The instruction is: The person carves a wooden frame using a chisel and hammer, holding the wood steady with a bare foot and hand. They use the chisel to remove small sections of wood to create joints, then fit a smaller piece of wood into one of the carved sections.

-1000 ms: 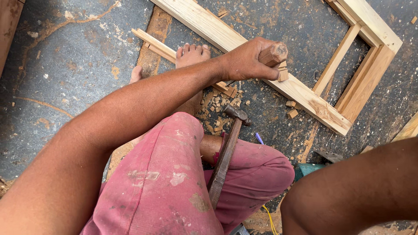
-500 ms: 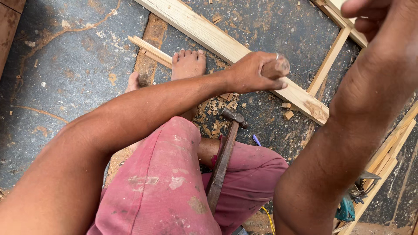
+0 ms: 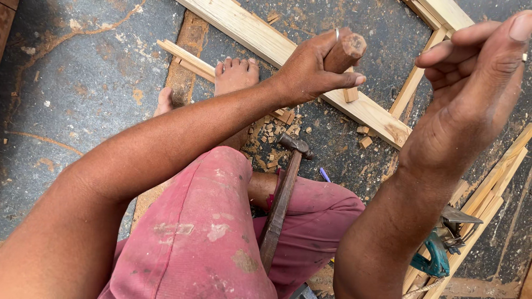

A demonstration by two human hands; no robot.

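A claw hammer (image 3: 281, 199), head uppermost and wooden handle slanting downward, is shown resting against pink trousers (image 3: 221, 238). Wood chips (image 3: 277, 124) are scattered on the dark concrete floor (image 3: 83, 99) just beyond the hammer head. A blue pencil (image 3: 325, 175) is seen just right of the hammer. Two thin slats (image 3: 185, 58) lie beyond it to the left. A teal tool (image 3: 435, 257) is partly visible well to the right.

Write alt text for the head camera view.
The left hand grips a round wooden handle over a pale wooden frame on the floor, while the right hand is raised, empty. A hammer leans against the person's pink-clad leg.
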